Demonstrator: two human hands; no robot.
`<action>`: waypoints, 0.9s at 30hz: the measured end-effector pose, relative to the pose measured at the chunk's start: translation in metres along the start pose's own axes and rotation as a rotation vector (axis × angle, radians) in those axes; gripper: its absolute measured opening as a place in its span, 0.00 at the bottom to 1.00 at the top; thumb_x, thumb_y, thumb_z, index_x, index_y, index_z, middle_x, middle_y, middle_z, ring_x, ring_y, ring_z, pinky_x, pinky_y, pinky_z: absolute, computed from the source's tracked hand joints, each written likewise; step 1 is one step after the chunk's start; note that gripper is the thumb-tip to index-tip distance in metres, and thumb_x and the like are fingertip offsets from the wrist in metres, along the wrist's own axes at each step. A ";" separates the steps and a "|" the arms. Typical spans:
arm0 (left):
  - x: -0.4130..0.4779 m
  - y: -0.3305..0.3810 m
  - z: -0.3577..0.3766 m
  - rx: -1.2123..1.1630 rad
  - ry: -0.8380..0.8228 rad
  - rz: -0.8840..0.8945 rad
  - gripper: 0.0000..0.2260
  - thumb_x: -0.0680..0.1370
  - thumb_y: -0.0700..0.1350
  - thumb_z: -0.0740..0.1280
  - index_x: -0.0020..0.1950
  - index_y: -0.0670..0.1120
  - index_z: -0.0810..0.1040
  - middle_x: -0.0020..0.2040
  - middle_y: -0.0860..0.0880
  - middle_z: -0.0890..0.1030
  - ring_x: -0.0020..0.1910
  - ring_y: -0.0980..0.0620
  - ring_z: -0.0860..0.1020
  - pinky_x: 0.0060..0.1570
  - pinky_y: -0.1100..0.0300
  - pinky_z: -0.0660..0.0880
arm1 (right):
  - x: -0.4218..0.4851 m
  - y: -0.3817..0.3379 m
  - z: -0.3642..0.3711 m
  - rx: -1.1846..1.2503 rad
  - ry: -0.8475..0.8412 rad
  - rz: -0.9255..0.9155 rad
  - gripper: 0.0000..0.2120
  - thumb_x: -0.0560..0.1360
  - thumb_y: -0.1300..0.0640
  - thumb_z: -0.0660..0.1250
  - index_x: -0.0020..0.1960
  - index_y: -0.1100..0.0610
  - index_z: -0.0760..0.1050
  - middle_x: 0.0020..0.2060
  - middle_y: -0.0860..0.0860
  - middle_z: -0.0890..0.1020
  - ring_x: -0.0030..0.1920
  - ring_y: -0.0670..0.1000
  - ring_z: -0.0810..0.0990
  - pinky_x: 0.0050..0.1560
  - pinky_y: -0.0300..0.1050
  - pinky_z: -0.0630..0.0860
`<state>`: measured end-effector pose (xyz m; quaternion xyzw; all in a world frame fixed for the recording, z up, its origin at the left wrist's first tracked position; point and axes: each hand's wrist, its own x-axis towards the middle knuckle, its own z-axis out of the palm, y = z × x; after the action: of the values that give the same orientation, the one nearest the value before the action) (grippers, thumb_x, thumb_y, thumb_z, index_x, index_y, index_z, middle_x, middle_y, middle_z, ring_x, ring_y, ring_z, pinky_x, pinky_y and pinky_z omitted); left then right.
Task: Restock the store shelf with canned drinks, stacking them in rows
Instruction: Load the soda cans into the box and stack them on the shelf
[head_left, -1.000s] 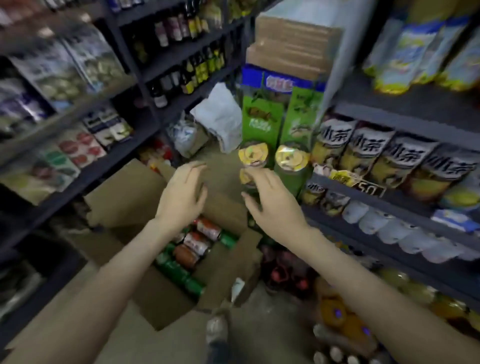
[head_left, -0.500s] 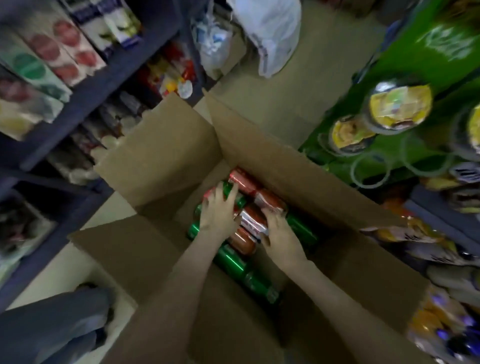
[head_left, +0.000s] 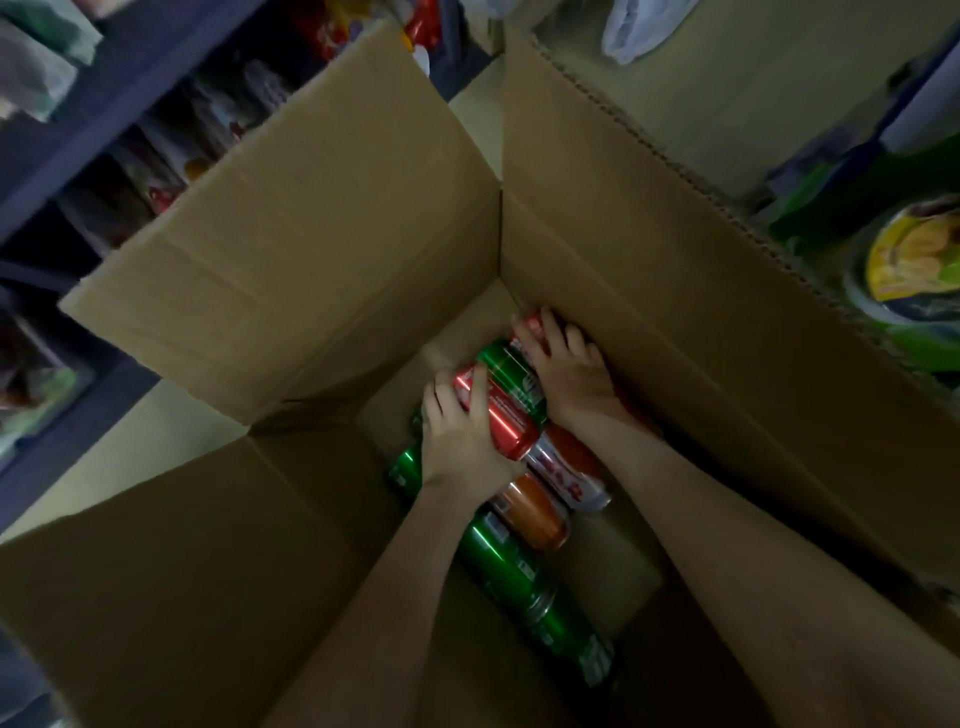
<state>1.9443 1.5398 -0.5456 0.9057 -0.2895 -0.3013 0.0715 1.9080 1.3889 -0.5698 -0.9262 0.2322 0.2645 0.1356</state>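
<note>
Your left grip (head_left: 462, 439) is wrapped round a red can (head_left: 498, 418) lying on its side. Your right grip (head_left: 574, 376) has its fingers curled over the far red can (head_left: 535, 326), deep in the corner of the cardboard box (head_left: 322, 218), with a green can (head_left: 511, 370) between the two. Judge these as full cans: heavy for their size, rigid, smooth, probably slippery, and ready to roll or dent. Take each round the mid-body, thumb opposite fingers, not by the rims.
</note>
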 end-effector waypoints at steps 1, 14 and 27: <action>0.000 0.000 0.000 -0.003 0.003 -0.002 0.54 0.63 0.59 0.76 0.75 0.55 0.41 0.73 0.44 0.47 0.73 0.41 0.48 0.71 0.44 0.54 | 0.003 -0.002 -0.001 -0.053 -0.019 0.001 0.48 0.72 0.47 0.69 0.76 0.46 0.36 0.77 0.56 0.43 0.72 0.58 0.55 0.69 0.54 0.58; -0.001 0.006 -0.012 0.005 -0.047 -0.051 0.54 0.64 0.58 0.76 0.76 0.53 0.40 0.74 0.41 0.47 0.74 0.39 0.48 0.72 0.43 0.54 | 0.006 -0.016 -0.023 -0.469 -0.002 -0.124 0.40 0.69 0.51 0.71 0.73 0.57 0.53 0.71 0.55 0.61 0.74 0.57 0.55 0.73 0.57 0.47; -0.012 0.020 -0.011 0.025 -0.052 -0.068 0.52 0.65 0.57 0.76 0.77 0.51 0.43 0.75 0.40 0.47 0.74 0.39 0.47 0.71 0.44 0.54 | -0.051 -0.022 -0.029 -0.150 0.257 -0.206 0.33 0.64 0.57 0.77 0.65 0.60 0.67 0.66 0.62 0.69 0.67 0.62 0.68 0.67 0.57 0.66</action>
<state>1.9331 1.5300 -0.5248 0.9077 -0.2641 -0.3233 0.0422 1.8928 1.4148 -0.5151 -0.9788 0.1311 0.1450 0.0617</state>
